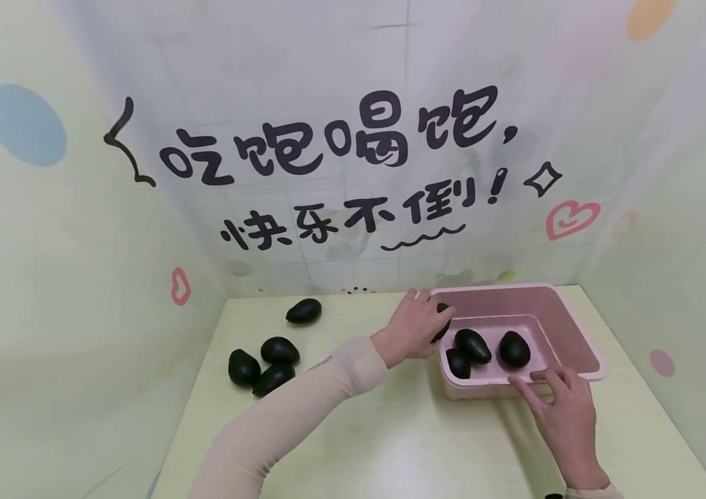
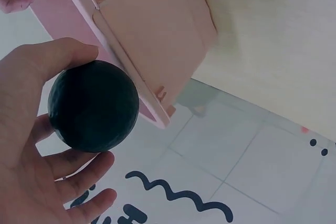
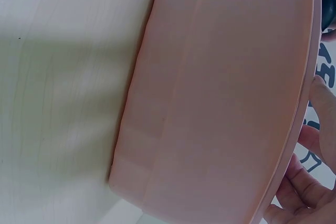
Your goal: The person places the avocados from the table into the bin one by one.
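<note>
The left hand [image 1: 412, 326] is cupping a dark avocado [image 2: 93, 106] right at the pink bin's [image 1: 568, 326] left rim, while the right hand's [image 1: 568, 416] straight fingers are steadying the near rim.

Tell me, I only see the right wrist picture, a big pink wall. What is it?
Observer: A pink tub on a pale table; the right hand rests its fingers on the near rim.
Operator: Anything inside?
Observer: Three dark avocados lie on the bottom.
Operator: And the other hand?
Observer: The left hand holds another avocado in its grip at the tub's left rim.
Operator: Any left over?
Observer: Four loose avocados lie on the table's left side.
</note>
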`<state>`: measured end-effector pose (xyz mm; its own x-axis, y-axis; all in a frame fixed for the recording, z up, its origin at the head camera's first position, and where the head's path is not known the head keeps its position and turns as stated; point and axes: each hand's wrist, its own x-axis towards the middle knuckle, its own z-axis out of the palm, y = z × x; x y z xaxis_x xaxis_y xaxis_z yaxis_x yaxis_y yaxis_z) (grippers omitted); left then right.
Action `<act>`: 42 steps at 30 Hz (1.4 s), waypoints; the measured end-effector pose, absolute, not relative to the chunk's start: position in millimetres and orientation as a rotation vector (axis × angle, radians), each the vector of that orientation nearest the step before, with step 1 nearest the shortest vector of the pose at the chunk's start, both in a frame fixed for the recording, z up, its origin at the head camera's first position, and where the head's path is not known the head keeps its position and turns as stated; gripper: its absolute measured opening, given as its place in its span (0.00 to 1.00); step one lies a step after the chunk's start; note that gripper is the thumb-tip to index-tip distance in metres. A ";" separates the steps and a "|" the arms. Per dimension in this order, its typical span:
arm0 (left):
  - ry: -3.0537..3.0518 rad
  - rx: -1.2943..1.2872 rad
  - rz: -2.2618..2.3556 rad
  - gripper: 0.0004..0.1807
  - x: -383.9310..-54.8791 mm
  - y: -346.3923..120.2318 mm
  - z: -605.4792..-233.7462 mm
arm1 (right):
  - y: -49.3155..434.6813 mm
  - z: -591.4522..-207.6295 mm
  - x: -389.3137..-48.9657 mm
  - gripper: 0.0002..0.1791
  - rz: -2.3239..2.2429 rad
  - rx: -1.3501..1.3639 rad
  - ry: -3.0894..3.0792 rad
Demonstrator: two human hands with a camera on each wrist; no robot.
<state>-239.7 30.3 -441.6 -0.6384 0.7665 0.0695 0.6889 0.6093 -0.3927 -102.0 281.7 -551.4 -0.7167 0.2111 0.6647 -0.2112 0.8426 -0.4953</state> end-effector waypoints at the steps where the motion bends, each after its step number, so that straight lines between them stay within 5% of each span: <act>1: -2.599 -1.204 0.497 0.26 -239.0 32.1 -441.3 | 281.7 -551.7 -102.2 0.47 0.718 0.002 -2.257; 21: -2.647 -1.258 0.522 0.33 -244.5 67.8 -434.2 | 283.1 -550.5 -101.7 0.48 0.719 0.001 -2.244; 28: -2.646 -1.253 0.581 0.33 -243.0 78.2 -430.7 | 282.9 -549.9 -100.6 0.35 0.722 0.000 -2.273; 37: -2.662 -1.275 0.564 0.33 -243.9 93.3 -424.6 | 282.2 -546.8 -101.2 0.48 0.714 0.004 -2.260; 42: -2.656 -1.290 0.586 0.35 -242.5 100.4 -422.7 | 281.9 -548.1 -101.9 0.45 0.703 -0.001 -2.276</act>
<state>-242.5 100.4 -422.7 -0.6258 0.7783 -0.0507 0.7275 0.5590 -0.3979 -101.9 281.9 -548.1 -0.7255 0.2036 0.6574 -0.2028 0.8496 -0.4869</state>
